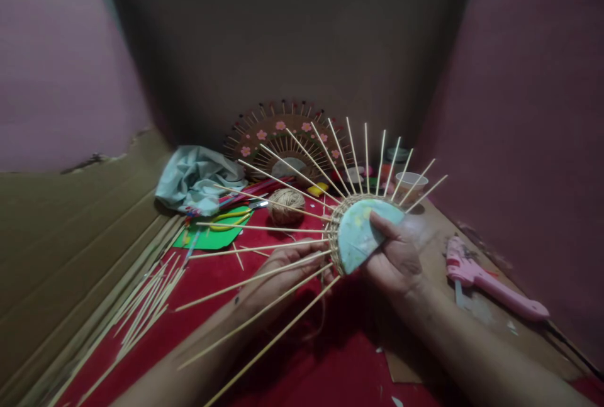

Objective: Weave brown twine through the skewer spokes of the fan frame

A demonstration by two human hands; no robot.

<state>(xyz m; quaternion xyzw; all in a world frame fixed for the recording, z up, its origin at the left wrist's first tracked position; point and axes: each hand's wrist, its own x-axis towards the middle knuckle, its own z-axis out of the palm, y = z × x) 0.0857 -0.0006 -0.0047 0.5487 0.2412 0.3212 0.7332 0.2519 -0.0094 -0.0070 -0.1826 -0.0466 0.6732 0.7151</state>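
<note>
A half-round fan frame with thin wooden sticks radiating from it is tilted in front of me. Its base is a half disc covered in pale blue patterned material, with woven twine along the curved edge. My right hand grips the disc by its straight side, thumb on the front face. My left hand is behind the lower left sticks, fingers closed at the woven edge and partly hidden. A loose strand of twine hangs below those fingertips. Behind, a twine ball rests on the red cloth.
A finished-looking fan with pink flowers leans at the back. Loose sticks, yellow-handled scissors on green sheet and a crumpled pale cloth lie left. At right are a plastic cup and a pink glue gun on cardboard.
</note>
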